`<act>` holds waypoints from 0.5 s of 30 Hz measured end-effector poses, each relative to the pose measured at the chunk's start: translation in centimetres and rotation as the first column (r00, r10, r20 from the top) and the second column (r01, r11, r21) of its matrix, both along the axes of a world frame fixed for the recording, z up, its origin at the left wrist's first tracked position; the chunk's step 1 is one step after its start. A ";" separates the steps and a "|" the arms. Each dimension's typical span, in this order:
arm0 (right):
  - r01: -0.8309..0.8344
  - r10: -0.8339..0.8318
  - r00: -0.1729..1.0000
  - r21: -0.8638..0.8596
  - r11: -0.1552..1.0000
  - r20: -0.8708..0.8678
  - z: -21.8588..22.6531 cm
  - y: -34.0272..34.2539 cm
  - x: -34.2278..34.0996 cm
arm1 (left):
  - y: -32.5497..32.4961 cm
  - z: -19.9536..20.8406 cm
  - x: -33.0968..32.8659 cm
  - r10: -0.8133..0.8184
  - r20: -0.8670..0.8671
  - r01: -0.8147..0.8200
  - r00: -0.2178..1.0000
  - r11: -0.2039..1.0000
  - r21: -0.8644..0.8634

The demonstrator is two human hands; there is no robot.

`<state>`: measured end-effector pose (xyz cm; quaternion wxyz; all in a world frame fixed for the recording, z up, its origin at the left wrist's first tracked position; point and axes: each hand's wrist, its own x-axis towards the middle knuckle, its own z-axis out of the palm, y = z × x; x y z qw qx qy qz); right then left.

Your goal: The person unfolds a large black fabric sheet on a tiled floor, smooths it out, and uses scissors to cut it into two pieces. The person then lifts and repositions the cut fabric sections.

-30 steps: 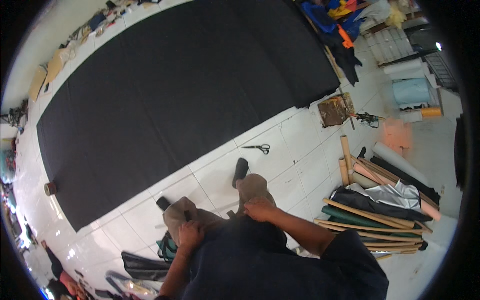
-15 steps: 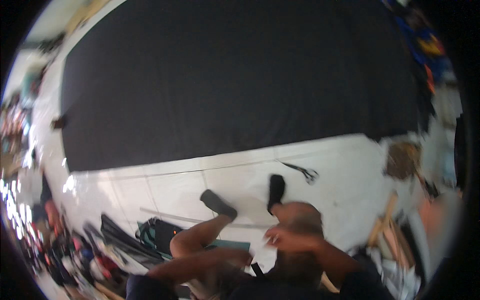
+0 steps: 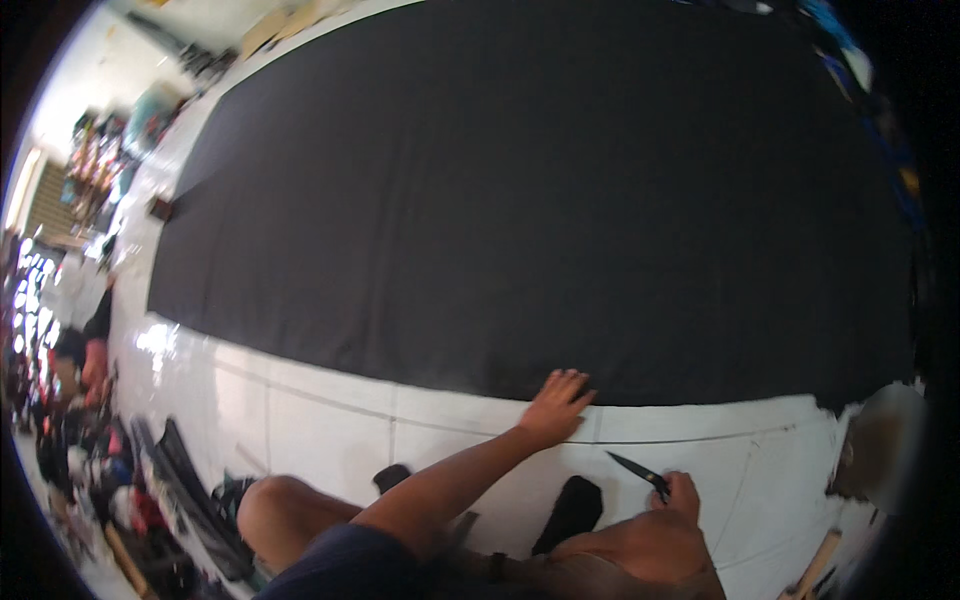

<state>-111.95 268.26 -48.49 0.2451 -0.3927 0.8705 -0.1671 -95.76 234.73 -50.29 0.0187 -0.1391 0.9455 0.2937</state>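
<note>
A large sheet of black fabric [image 3: 520,200] lies spread flat over the white tiled floor. My left hand [image 3: 558,408] reaches to its near edge, fingers stretched out, with the fingertips resting on the cloth. To the right, my right hand [image 3: 680,497] is closed around the handles of a pair of black scissors [image 3: 637,467]. The blades are together and point up and left toward the fabric's edge, still apart from it. Part of the handles is hidden by my fingers.
My feet in dark socks [image 3: 573,512] stand on the tiles [image 3: 330,395] before the cloth. A small dark block [image 3: 160,209] sits by its left edge. Mixed piles of goods [image 3: 120,490] line the left side. A brown piece [image 3: 870,450] and a wooden stick [image 3: 815,560] lie at right.
Both hands have moved forward from my lap. My left hand has come onto the cloth's edge, and my right hand has taken hold of the scissors from the floor. The view has shifted.
</note>
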 end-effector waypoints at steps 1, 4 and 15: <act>-0.035 0.034 0.998 -0.027 0.999 -0.055 -0.2 0.3 0.3 | -0.2 0.3 -0.2 0.000 0.009 0.000 1.000 1.000 0.015; -0.033 0.007 0.985 -0.148 0.989 -0.172 1.4 0.7 1.5 | 0.2 0.2 -0.4 0.057 -0.005 -0.057 0.998 0.996 -0.062; -0.179 0.173 0.978 -0.036 0.983 -0.120 3.9 3.0 0.2 | -0.2 0.8 -1.7 0.002 0.103 0.011 0.995 0.993 -0.120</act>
